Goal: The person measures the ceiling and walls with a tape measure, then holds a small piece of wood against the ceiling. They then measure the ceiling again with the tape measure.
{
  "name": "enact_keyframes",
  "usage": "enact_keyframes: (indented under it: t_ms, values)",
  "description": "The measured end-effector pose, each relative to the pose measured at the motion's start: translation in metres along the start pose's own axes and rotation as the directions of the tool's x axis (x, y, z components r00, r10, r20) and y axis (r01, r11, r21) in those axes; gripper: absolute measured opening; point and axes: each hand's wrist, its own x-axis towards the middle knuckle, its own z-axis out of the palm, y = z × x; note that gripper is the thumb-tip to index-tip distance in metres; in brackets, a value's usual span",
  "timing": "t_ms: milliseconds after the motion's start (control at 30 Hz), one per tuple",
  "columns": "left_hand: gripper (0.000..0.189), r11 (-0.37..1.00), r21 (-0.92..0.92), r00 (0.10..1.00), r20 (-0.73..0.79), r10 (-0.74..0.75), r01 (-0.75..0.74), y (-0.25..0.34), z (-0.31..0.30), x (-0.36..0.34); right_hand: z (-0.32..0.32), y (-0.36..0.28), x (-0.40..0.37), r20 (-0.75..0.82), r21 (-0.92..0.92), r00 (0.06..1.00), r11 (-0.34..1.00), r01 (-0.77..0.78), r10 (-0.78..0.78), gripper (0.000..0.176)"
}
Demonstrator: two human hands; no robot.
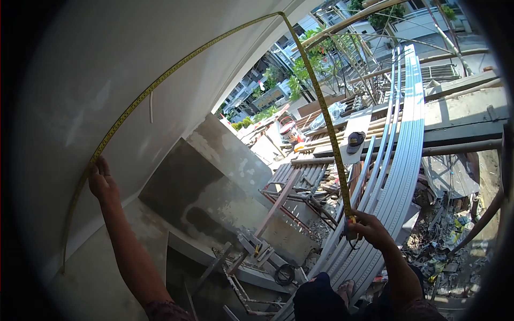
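Observation:
A yellow tape measure's blade (176,67) is pulled out in a long arc along the white ceiling, bends sharply near the ceiling's edge and drops to its case. My right hand (369,229) is closed around the case (350,227), low at the right. At the left, my left hand (104,183) is raised to the ceiling, its fingers at the blade and seemingly pinching it. Past that hand, the blade's free end hangs down toward the wall at far left. A short pale stub (151,107) sticks out of the ceiling beside the blade.
Long light metal strips (399,176) run outward beneath my right hand, with my feet by their near end. A dark cap (355,142) lies on a board. Scaffold poles (460,147), rubble (450,251), a coiled black hose (285,274) and a plastered wall (214,187) surround me.

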Motion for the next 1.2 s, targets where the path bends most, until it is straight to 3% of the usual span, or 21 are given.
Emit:
enact_keyframes:
  t_ms: [33,67,100,233,733,833,900,1100,1200]
  values:
    - [0.044,1.0,0.012,1.0,-0.008,0.003,-0.003,0.001,-0.001,0.0,-0.004,-0.009,0.005,-0.015,-0.023,1.0,1.0,-0.013,0.013,0.061]
    - [0.044,1.0,0.026,1.0,-0.016,0.007,-0.006,0.001,-0.001,0.0,-0.009,-0.003,0.018,-0.033,-0.048,0.992,0.992,0.117,-0.119,0.06]
    - [0.044,1.0,0.018,1.0,-0.001,0.0,0.0,-0.001,-0.002,0.003,-0.014,-0.024,0.017,-0.015,-0.014,0.999,0.999,0.044,-0.044,0.059]
    - [0.044,0.999,-0.049,0.999,0.038,0.015,-0.013,-0.011,-0.019,0.022,-0.023,-0.045,0.041,-0.052,-0.029,0.988,0.989,0.146,-0.147,0.057]
    - [0.044,1.0,-0.024,0.999,0.027,0.017,-0.016,-0.012,-0.019,0.024,-0.025,-0.047,0.048,-0.054,-0.037,0.995,0.995,0.088,-0.09,0.051]
    - [0.045,1.0,-0.024,1.0,0.012,0.018,-0.017,-0.012,-0.018,0.024,-0.022,-0.047,0.051,-0.064,-0.007,0.975,0.977,0.214,-0.214,0.051]
    - [0.045,1.0,-0.023,1.0,0.012,0.013,-0.013,-0.012,-0.018,0.025,-0.023,-0.058,0.046,-0.059,0.014,0.99,0.991,0.132,-0.131,0.052]
    - [0.043,1.0,-0.02,1.0,-0.001,0.013,-0.013,-0.017,-0.02,0.03,-0.025,-0.061,0.047,-0.062,-0.02,0.995,0.997,0.074,-0.075,0.053]
    - [0.041,1.0,-0.022,1.0,-0.014,0.011,-0.012,-0.007,-0.008,0.013,-0.023,-0.058,0.051,-0.066,0.005,0.986,0.988,0.152,-0.151,0.052]
